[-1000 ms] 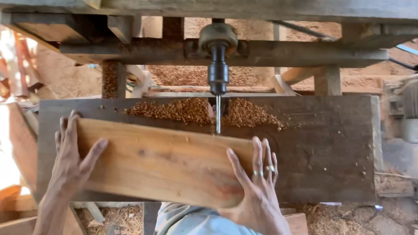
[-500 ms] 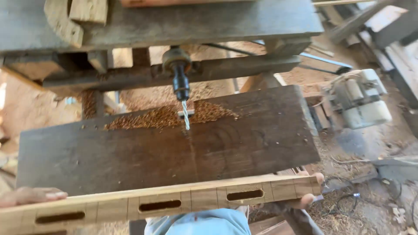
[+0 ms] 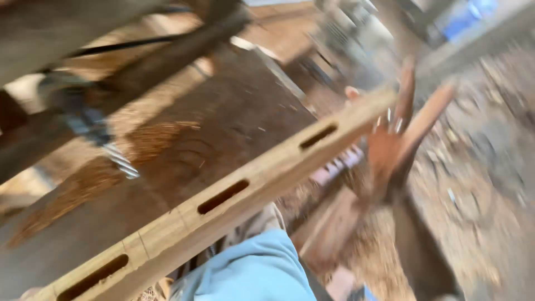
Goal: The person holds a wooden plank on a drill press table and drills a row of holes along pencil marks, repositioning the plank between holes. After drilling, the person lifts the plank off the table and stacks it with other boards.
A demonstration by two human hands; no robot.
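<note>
The view is blurred by motion. A long pale wooden plank [image 3: 262, 173] with several slots cut in its edge runs diagonally from the lower left to the upper right. My right hand [image 3: 393, 139] is at its right end. The fingers are spread and point up, and the thumb tip shows on the plank's far side. Only a sliver of my left hand [image 3: 25, 292] shows, under the plank's lower left end. Behind the plank lies the dark work board [image 3: 234, 122] with a heap of wood chips [image 3: 150, 139]. A twisted drill bit [image 3: 120, 163] sticks out over it.
Heavy timber beams [image 3: 139, 67] of the drilling rig cross the upper left. My light blue garment [image 3: 251, 273] fills the bottom centre. Sawdust and wood scraps cover the ground at the right [image 3: 479, 184], and blurred machinery stands at the top [image 3: 345, 28].
The plank has turned from flat on the board to edge-up, slots showing, and come off the board toward me. Now its right end swings up and away, and my view sweeps right.
</note>
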